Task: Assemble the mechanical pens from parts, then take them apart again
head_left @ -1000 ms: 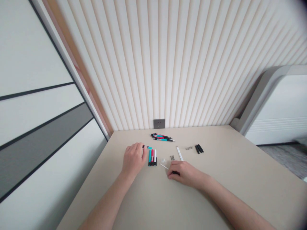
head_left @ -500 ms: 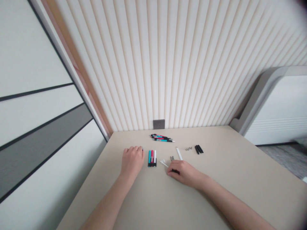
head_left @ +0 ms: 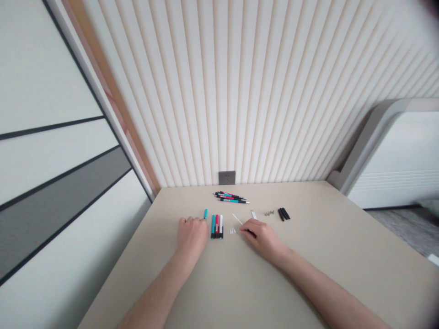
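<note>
My left hand (head_left: 191, 236) rests on the beige table (head_left: 240, 292), fingers curled around a teal pen barrel (head_left: 206, 213) whose end sticks up past my fingertips. Just right of it lie three pen barrels (head_left: 216, 225) side by side, teal, red and white. My right hand (head_left: 262, 236) is closed in a pinch on a thin white refill (head_left: 237, 219) and a small black piece, next to tiny white parts (head_left: 232, 230).
A pile of assembled pens (head_left: 232, 197) lies near the wall below a grey socket (head_left: 227, 177). Small metal springs (head_left: 269, 212) and black grips (head_left: 284, 213) sit to the right. A white rod (head_left: 254, 214) lies behind my right hand. A white unit (head_left: 394, 155) stands at the right.
My left hand drew back from the row of barrels, taking a teal barrel with it. My right hand moved forward and lifted the white refill off the table.
</note>
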### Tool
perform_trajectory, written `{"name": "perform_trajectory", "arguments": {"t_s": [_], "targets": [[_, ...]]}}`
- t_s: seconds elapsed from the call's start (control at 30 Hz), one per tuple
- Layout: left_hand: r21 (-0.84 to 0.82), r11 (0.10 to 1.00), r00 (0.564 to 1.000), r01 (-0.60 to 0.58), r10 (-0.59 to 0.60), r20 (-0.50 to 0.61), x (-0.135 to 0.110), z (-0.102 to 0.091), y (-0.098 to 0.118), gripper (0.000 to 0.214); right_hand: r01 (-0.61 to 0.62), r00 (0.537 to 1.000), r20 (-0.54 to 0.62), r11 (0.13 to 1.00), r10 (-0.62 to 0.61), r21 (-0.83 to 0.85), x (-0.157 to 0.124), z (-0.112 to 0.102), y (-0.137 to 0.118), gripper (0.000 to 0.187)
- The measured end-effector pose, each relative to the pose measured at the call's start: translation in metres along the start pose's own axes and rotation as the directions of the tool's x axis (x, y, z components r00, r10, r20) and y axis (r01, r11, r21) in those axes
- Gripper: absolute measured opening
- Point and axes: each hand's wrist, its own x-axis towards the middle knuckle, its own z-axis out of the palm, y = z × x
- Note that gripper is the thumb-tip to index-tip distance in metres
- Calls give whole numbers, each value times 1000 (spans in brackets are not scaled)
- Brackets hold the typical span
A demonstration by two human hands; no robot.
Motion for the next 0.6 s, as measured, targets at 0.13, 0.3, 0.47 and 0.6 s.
{"name": "perform_trajectory", "arguments": {"t_s": [0.13, 0.3, 0.47, 0.6], "targets": [[-22, 1000, 1000, -3, 3, -3, -2, -3, 2, 25, 29, 999, 17, 998, -28, -62, 3, 3, 0, 24], [-25, 999, 996, 33, -35, -80, 0, -2, 0, 26, 74, 996, 60, 987, -66, -146, 7, 8, 1, 25], [-41, 999, 999, 22, -24, -48, 3, 11, -5, 26, 110, 992, 84, 977, -96, -184, 8, 12, 2, 25], [-59, 998, 1000, 1, -2, -19, 3, 18, -8, 27, 99, 993, 78, 978, -86, -185, 6, 11, 4, 25]]}}
